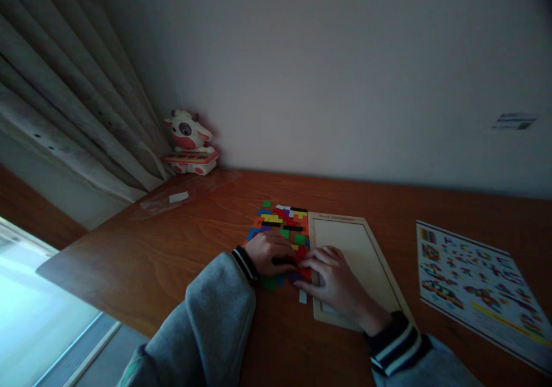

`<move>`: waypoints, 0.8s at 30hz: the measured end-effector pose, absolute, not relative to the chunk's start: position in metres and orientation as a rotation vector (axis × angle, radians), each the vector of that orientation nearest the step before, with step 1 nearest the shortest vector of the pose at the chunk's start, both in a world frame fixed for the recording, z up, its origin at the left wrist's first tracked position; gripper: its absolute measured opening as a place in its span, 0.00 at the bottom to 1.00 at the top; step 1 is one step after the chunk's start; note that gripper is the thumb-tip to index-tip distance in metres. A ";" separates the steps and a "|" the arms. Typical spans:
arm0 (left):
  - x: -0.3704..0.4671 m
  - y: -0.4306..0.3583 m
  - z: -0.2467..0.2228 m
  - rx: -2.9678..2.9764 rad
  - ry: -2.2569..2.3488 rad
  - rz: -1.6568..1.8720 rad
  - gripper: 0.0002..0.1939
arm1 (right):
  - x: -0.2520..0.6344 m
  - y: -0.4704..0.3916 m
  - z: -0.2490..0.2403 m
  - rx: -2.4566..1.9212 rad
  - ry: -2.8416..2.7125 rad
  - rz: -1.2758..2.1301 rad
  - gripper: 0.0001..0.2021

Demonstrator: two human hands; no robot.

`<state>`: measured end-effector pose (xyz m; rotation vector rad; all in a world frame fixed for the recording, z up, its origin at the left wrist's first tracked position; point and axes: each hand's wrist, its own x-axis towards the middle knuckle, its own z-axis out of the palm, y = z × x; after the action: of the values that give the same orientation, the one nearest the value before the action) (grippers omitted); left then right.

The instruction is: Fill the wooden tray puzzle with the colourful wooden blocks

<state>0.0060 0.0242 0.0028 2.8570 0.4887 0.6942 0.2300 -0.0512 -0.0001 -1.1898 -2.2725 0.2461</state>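
Flat, brightly coloured puzzle pieces lie packed together on the table, red, yellow, green, blue, orange, black and purple. My left hand rests over the near left part of them, thumb and fingers apart. From the right, my right hand reaches across a pale wooden tray and touches the pieces at their near right side. Its fingers are stretched, with the thumb apart beside a purple piece. A white piece sits just below the cluster. Some pieces are hidden under my hands.
On the right lies a printed sheet with coloured figures. A cow toy with a keyboard stands at the back left, near clear plastic with a white label. A curtain hangs beside the table's left edge.
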 end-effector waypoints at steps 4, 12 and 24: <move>0.004 0.028 -0.002 2.924 0.545 0.717 0.14 | 0.227 -0.051 -0.005 -1.194 -2.263 0.254 0.13; 0.001 0.031 -0.002 2.957 0.533 0.665 0.13 | 0.230 -0.051 0.003 -1.072 -2.307 0.293 0.06; 0.001 0.033 -0.005 2.801 0.518 0.666 0.10 | 0.231 -0.055 -0.007 -1.014 -2.285 0.292 0.12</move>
<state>0.0012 0.0327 -0.0055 2.8008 0.5181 0.6660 0.2308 -0.0546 -0.0075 -1.0141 -2.2846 0.2916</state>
